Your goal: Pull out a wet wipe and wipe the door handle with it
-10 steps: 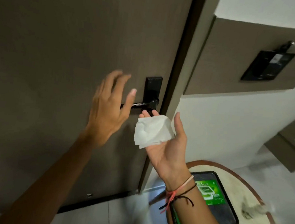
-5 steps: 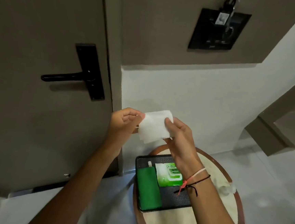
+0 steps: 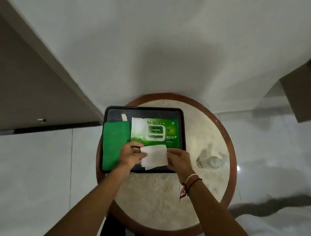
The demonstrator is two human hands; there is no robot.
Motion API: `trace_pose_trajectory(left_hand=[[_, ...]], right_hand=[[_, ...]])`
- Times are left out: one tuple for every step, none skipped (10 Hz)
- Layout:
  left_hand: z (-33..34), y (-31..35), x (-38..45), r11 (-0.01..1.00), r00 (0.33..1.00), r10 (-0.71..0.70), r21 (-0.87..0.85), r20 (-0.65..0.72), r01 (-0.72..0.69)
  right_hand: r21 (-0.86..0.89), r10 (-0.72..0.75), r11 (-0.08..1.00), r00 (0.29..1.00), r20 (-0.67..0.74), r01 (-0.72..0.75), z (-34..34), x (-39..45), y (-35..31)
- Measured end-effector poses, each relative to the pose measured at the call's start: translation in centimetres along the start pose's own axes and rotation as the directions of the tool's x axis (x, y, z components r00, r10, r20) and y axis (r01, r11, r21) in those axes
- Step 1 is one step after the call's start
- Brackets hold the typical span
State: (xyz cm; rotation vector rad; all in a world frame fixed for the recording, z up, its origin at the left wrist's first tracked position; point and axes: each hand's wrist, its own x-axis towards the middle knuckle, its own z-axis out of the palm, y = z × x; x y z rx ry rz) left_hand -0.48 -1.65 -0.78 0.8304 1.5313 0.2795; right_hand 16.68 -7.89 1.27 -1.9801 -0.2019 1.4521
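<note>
A folded white wet wipe (image 3: 154, 157) hangs between both hands, just above the near edge of a black tray (image 3: 183, 118). My left hand (image 3: 131, 156) pinches its left side and my right hand (image 3: 179, 162) pinches its right side. On the tray lies a green wet wipe pack (image 3: 157, 132) with a white lid, lid closed. The door handle is out of view; only the lower corner of the brown door (image 3: 12, 86) shows at the left.
The tray sits on a round marble table (image 3: 162, 199) with a wooden rim, set against a white wall. A green cloth (image 3: 112, 145) lies at the tray's left. A crumpled clear plastic piece (image 3: 210, 159) rests on the table's right. Glossy white floor surrounds the table.
My view swung from the door handle down to the table. The wipe went from lying on my open right palm to being pinched by both hands, now low over the tray.
</note>
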Motion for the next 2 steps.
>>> trace_pose_trajectory(left_hand=[[1.4,-1.5,1.1,0.997,1.0,-0.024,0.076,-0.007,0.024],[2.2,-1.0,-0.4,0.985,0.999,0.033,0.17,-0.012,-0.03]], right_hand=[[-0.071,0.029,0.997,0.999,0.031,-0.027,-0.7,1.6,2.0],[-0.231,-0.044,0.972,0.999,-0.031,0.035,-1.8,1.0,2.6]])
